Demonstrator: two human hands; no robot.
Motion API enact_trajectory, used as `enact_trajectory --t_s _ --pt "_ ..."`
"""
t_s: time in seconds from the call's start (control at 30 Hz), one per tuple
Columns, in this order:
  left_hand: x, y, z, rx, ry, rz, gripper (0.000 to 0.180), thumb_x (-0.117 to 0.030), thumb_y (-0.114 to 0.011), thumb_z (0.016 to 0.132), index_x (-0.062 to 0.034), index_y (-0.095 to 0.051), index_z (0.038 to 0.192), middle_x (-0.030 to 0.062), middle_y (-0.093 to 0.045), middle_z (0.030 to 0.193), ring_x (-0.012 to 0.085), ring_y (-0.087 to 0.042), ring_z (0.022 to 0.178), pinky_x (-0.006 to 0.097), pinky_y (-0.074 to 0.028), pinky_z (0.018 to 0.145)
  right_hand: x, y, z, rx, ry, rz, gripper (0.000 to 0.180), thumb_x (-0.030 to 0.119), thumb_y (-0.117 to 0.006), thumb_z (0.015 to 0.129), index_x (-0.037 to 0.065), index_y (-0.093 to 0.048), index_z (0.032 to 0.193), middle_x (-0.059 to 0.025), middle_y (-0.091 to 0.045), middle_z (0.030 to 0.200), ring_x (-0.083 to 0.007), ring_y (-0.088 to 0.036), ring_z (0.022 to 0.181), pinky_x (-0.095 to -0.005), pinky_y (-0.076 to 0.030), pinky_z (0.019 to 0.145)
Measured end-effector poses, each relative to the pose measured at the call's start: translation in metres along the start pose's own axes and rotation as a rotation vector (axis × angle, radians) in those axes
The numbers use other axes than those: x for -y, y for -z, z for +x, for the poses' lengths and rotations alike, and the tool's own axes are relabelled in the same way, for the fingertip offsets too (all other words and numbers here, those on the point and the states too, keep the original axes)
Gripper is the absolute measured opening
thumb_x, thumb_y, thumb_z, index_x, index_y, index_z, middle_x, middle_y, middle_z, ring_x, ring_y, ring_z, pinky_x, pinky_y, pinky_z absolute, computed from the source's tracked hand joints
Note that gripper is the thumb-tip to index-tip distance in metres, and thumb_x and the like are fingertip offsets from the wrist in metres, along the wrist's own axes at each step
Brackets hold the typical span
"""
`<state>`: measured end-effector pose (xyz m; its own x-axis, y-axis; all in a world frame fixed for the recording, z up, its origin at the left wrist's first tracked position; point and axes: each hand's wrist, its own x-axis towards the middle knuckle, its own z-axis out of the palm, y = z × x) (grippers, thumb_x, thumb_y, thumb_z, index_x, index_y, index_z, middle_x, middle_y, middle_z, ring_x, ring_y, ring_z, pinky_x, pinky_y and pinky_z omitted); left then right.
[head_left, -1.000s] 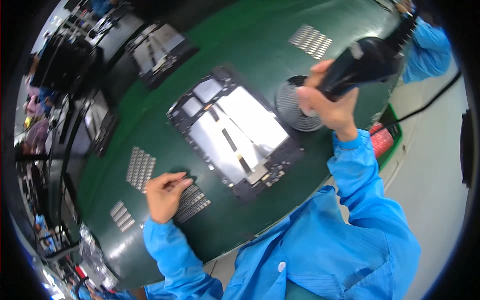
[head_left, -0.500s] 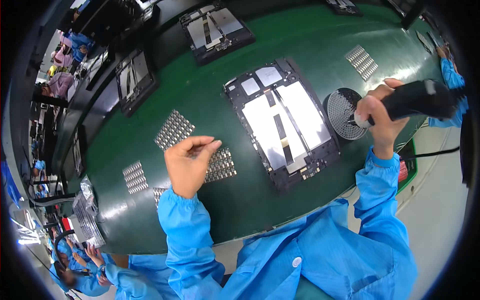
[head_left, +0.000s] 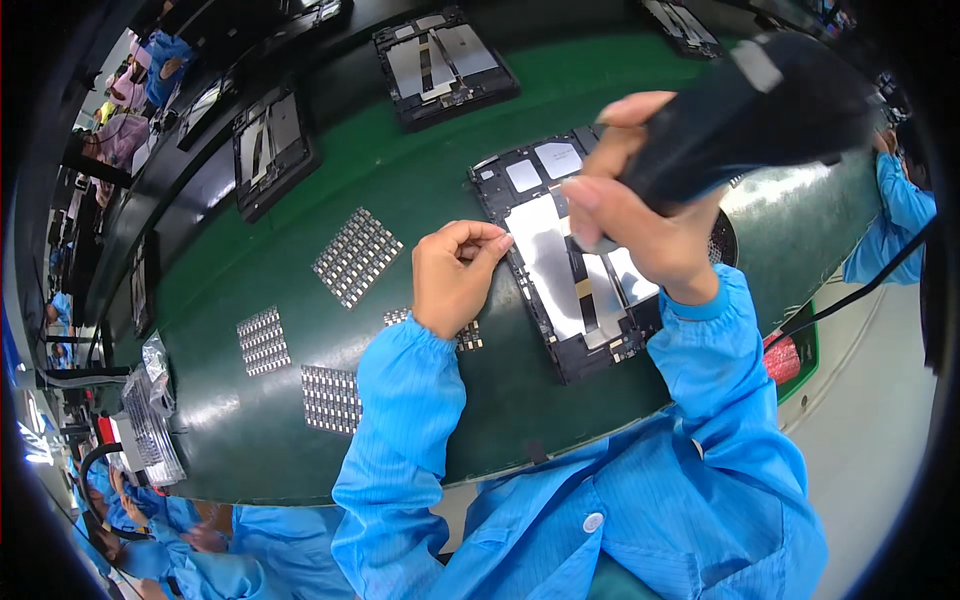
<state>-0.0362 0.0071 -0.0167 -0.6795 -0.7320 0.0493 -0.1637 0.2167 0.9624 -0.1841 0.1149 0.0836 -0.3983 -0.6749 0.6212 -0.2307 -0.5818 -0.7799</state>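
Note:
An opened tablet [head_left: 540, 275] lies on the green bench in front of me, its metal plates, flat ribbon cables and small boards exposed. My left hand [head_left: 452, 275] is pinched closed at the tablet's left edge; anything between its fingertips is too small to make out. In my right hand [head_left: 650, 220] is a black electric screwdriver [head_left: 745, 125], held over the tablet's upper right part and blurred. Its tip is hidden behind my fingers. The round screw tray [head_left: 728, 238] right of the tablet is mostly covered by my right hand and wrist.
Several sheets of small parts lie on the left, including a large sheet [head_left: 358, 257], a smaller sheet [head_left: 263, 342] and one beside my left sleeve [head_left: 332, 398]. Other opened tablets [head_left: 447, 65] stand along the far side. A black cable [head_left: 850, 295] hangs at right. Other people sit nearby.
My right hand has brought the screwdriver left from beside the screw tray to over the tablet. My left hand has moved up and right from the part sheets to the tablet's edge.

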Motion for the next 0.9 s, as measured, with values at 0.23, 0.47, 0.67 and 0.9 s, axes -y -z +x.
enact_trajectory --t_s 0.23,0.47,0.67,0.9 --pt "-0.002 0.001 0.003 0.005 -0.035 0.074 0.013 -0.008 -0.07 0.079 0.0031 -0.067 0.086 0.0022 -0.064 0.071 0.0051 -0.054 0.062 0.02 -0.045 0.052 -0.04 -0.018 0.004 0.046 -0.02 -0.029 0.04 -0.01 -0.065 0.074 -0.005 -0.046 0.109 -0.0058 -0.058 0.06 -0.0083 -0.055 0.049 -0.0208 -0.041 0.045" --pt "-0.007 0.002 0.009 0.087 0.052 0.063 0.014 -0.01 -0.069 0.08 0.0019 -0.066 0.087 0.0013 -0.063 0.071 0.0052 -0.055 0.061 0.02 -0.044 0.048 -0.048 -0.017 0.003 -0.024 -0.142 0.033 0.037 -0.001 -0.074 0.071 -0.001 -0.054 0.103 -0.0006 -0.059 0.066 -0.0047 -0.056 0.061 -0.0214 -0.048 0.059" --pt "-0.008 0.006 0.012 0.139 0.115 0.045 0.016 -0.009 -0.069 0.08 0.0022 -0.063 0.089 0.0018 -0.063 0.072 0.0038 -0.055 0.061 0.018 -0.044 0.048 -0.051 -0.017 0.003 -0.034 -0.186 0.008 0.037 -0.001 -0.075 0.071 -0.001 -0.055 0.102 -0.0004 -0.058 0.065 -0.0047 -0.056 0.061 -0.0211 -0.048 0.059" --pt "-0.004 0.008 0.014 0.109 0.179 -0.137 0.014 -0.004 -0.073 0.073 0.0036 -0.063 0.081 0.0066 -0.065 0.071 0.0096 -0.06 0.061 0.022 -0.049 0.052 -0.043 -0.034 0.009 0.001 -0.125 0.026 0.036 -0.004 -0.072 0.071 -0.003 -0.053 0.102 -0.0014 -0.058 0.063 -0.0058 -0.055 0.057 -0.0207 -0.045 0.053"
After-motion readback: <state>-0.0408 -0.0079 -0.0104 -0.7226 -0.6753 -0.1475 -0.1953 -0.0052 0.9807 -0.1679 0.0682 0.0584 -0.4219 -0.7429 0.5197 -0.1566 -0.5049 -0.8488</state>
